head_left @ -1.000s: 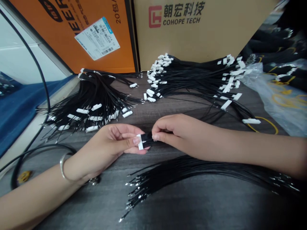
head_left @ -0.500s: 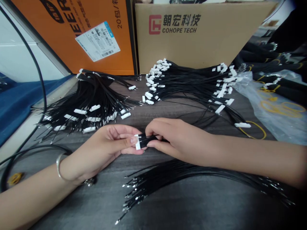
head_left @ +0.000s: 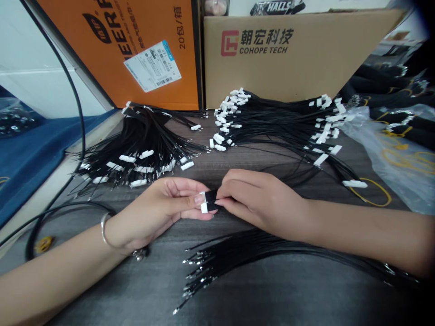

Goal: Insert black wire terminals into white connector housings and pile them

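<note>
A white connector housing [head_left: 204, 203] is pinched between the thumb and fingers of my left hand [head_left: 173, 201]. Black wires [head_left: 211, 199] run out of its right side toward my right hand [head_left: 249, 194], whose thumb and fingertips are closed on wire right beside the housing. How many wires the right fingers grip is hidden. Below both hands lies a loose bundle of black wires [head_left: 238, 249] with bare metal terminals at its ends. Behind my left hand spreads a pile of black wires [head_left: 136, 136], some with white connectors.
Finished-looking wire harnesses [head_left: 272, 120] with white connectors at both ends lie behind my right hand. An orange carton [head_left: 163, 27] and a brown carton [head_left: 306, 54] stand at the back. Clear plastic [head_left: 384, 158] lies right; a black cable [head_left: 81, 117] curves at left.
The view has shifted, so everything sits slightly farther right and lower. My right fingertips have closed in on the wires near the housing; the left hand keeps its pinch.
</note>
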The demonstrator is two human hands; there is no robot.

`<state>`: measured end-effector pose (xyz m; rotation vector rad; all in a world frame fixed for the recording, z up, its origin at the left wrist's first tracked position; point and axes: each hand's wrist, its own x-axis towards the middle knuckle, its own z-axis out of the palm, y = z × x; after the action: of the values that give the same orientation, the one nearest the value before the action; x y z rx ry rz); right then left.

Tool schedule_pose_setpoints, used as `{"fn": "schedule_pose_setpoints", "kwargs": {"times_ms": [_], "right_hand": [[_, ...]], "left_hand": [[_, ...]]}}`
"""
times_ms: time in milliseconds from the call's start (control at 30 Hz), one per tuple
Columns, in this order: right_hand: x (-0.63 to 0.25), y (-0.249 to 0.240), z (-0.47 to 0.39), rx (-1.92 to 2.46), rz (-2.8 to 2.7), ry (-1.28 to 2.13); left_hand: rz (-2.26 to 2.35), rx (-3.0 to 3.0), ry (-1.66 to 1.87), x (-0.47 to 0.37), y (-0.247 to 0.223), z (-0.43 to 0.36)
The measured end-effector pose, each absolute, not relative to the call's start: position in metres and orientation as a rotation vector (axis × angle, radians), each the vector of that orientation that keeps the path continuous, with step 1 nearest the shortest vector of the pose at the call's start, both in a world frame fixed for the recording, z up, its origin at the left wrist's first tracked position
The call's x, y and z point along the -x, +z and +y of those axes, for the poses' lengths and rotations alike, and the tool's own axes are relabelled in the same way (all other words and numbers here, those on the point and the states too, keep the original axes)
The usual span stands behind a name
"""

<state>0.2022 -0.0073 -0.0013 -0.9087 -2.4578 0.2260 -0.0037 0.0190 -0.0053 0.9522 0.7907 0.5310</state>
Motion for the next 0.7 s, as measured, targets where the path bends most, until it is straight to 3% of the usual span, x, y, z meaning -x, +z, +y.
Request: {"fn": "schedule_pose_setpoints", "kwargs": {"times_ms": [700], "right_hand": [[-0.2027, -0.0025, -0.0111, 0.968, -2.447, 0.198]], "left_hand": [[0.835, -0.959, 0.556, 0.0021, -0.0036, 0.017]]}}
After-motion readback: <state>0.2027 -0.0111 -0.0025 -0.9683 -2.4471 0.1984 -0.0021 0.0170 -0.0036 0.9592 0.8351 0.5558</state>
